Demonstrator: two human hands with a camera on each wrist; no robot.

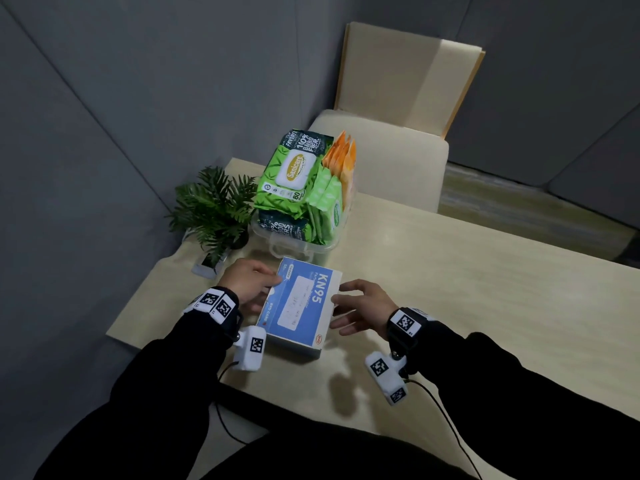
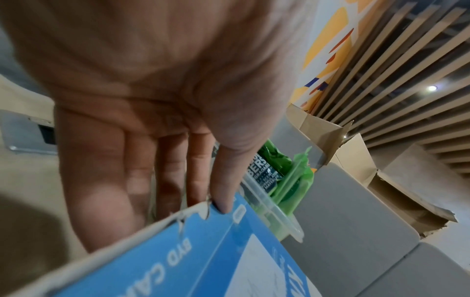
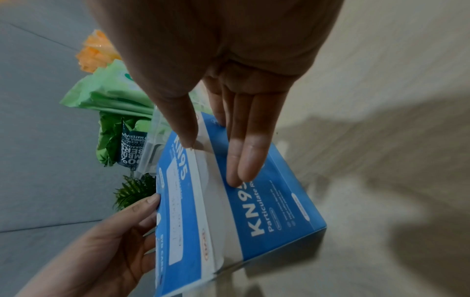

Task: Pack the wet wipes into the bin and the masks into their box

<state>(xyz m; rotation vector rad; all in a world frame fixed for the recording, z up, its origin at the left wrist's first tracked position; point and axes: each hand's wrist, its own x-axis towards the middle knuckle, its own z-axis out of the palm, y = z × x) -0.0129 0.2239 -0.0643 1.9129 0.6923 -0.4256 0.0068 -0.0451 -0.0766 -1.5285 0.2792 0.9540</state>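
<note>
A blue KN95 mask box (image 1: pixel 301 306) lies flat on the beige table (image 1: pixel 450 289), its lid down. My left hand (image 1: pixel 252 285) grips the box's left end, thumb on the top edge and fingers along the side (image 2: pixel 142 160). My right hand (image 1: pixel 360 306) touches the right side with straight fingers (image 3: pixel 241 156), its thumb at the top edge. Just behind the box stands a clear plastic bin (image 1: pixel 294 247) packed with green wet wipes packs (image 1: pixel 294 171) and orange packs (image 1: pixel 343 154). No loose masks are in view.
A small potted plant (image 1: pixel 214 206) stands left of the bin, near the grey wall. A cream chair (image 1: pixel 391 157) is behind the table. The table's near edge (image 1: pixel 242 393) runs just below my wrists. Bare tabletop stretches to the right.
</note>
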